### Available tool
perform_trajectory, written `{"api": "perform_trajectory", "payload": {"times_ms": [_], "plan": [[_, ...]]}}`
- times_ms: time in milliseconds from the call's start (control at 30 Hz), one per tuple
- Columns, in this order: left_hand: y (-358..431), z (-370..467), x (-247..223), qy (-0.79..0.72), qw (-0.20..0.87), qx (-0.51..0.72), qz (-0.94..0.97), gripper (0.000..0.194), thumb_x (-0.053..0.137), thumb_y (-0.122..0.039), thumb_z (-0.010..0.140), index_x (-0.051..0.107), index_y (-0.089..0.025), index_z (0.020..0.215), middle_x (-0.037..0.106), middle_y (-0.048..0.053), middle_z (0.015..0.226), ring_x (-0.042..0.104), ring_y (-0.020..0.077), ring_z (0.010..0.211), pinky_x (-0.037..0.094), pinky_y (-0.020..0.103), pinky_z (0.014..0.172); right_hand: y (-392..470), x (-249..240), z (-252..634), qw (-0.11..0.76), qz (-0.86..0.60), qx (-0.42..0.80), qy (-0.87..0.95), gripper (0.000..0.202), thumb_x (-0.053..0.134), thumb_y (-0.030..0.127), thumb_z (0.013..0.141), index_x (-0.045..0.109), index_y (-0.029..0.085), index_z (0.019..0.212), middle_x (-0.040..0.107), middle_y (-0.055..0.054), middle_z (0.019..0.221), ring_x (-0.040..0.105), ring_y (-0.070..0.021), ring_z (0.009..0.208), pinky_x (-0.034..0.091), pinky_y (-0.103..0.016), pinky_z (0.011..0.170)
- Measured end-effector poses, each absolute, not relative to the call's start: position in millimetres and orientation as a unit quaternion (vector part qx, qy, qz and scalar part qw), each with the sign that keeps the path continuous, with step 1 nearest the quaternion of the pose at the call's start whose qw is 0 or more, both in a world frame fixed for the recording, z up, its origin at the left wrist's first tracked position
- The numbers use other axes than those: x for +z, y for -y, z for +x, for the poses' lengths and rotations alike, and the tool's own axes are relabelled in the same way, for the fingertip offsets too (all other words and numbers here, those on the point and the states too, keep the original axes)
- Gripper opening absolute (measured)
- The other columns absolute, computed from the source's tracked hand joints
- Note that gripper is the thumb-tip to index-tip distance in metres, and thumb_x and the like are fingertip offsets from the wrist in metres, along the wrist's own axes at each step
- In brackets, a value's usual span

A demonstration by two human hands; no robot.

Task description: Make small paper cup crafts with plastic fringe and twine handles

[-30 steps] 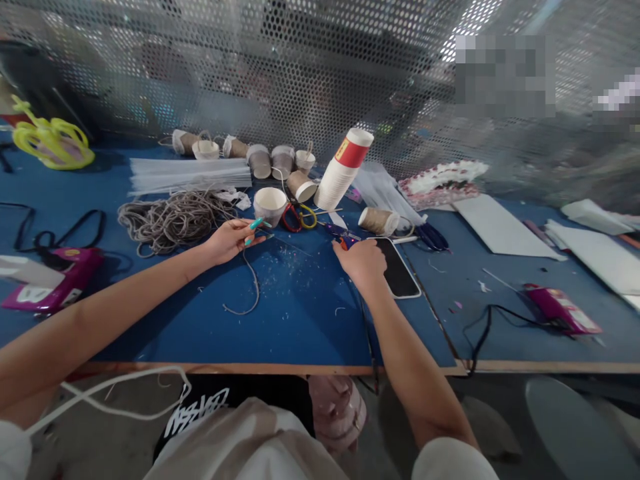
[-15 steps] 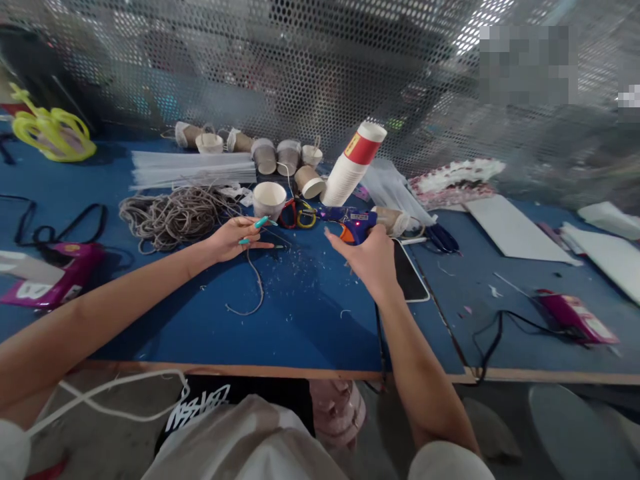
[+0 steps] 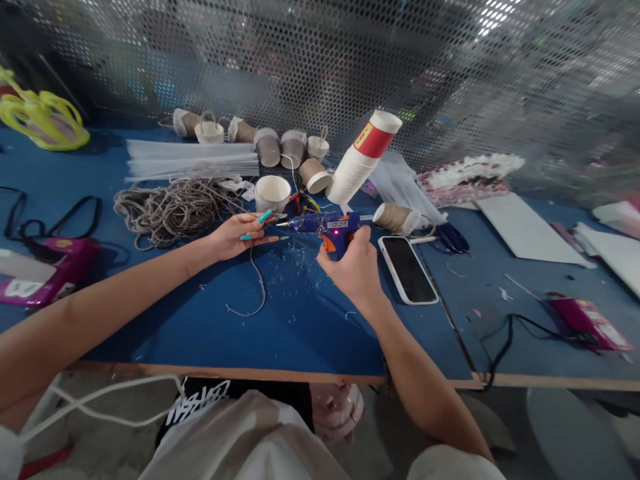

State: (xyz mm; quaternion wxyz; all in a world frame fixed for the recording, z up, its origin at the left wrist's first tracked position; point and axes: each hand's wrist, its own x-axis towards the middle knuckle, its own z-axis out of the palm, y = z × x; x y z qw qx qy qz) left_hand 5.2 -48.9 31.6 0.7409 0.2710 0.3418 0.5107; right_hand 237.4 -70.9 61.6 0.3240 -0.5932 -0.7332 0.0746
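My right hand (image 3: 356, 263) grips a blue hot glue gun (image 3: 334, 225) with an orange trigger and a lit red light. Its metal nozzle points left toward my left hand (image 3: 245, 235), just short of the fingertips. Thumb and forefinger of my left hand pinch a thin grey cord, whose loose tail (image 3: 261, 280) curves down onto the blue table. A white paper cup (image 3: 273, 193) stands right behind the left fingertips. Scissors with red and yellow handles (image 3: 307, 200) lie behind the glue gun, partly hidden by it.
A tangled heap of grey cord (image 3: 167, 210) lies left. Behind are glue sticks (image 3: 193, 159), several cord-wrapped cups (image 3: 267, 147) and a leaning stack of paper cups (image 3: 357, 160). A phone (image 3: 407, 270) lies right. Magenta glue guns (image 3: 55, 273) rest at both sides.
My right hand has brought the glue gun left, its nozzle now close to my left fingers. The phone is uncovered. My left hand has barely moved.
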Motion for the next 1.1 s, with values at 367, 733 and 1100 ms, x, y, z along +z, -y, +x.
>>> {"api": "perform_trajectory", "payload": {"times_ms": [367,733,1100], "plan": [[50.1,5.6,34.6,-0.349,0.744,0.508,0.258,0.035,0.047,0.008,0.084,0.07,-0.009,0.064,0.07,0.002,0.071,0.037,-0.0022,0.037,0.059,0.041,0.09,70.1,55.7,233.1,0.302,-0.599,0.081,0.737,0.039,0.057,0.032,0.069,0.03,0.02,0.095,0.054,-0.005,0.072,0.06,-0.0252,0.064,0.049,-0.04,0.057],[48.9,5.1,31.0,-0.346,0.742,0.508,0.269,0.033,0.049,0.007,0.084,0.072,-0.01,0.069,0.069,0.002,0.069,0.038,-0.0015,0.039,0.058,0.039,0.091,70.0,53.4,232.9,0.31,-0.596,0.076,0.737,0.04,0.056,0.03,0.069,0.031,0.02,0.098,0.052,-0.003,0.071,0.059,-0.0237,0.063,0.049,-0.038,0.055],[47.6,4.3,27.9,-0.337,0.746,0.515,0.256,0.028,0.051,0.005,0.083,0.07,-0.009,0.067,0.072,0.004,0.075,0.034,-0.0025,0.036,0.058,0.04,0.09,70.4,52.6,234.9,0.312,-0.592,0.063,0.74,0.042,0.057,0.03,0.069,0.034,0.019,0.102,0.052,-0.003,0.071,0.059,-0.0235,0.063,0.049,-0.038,0.054]]}}
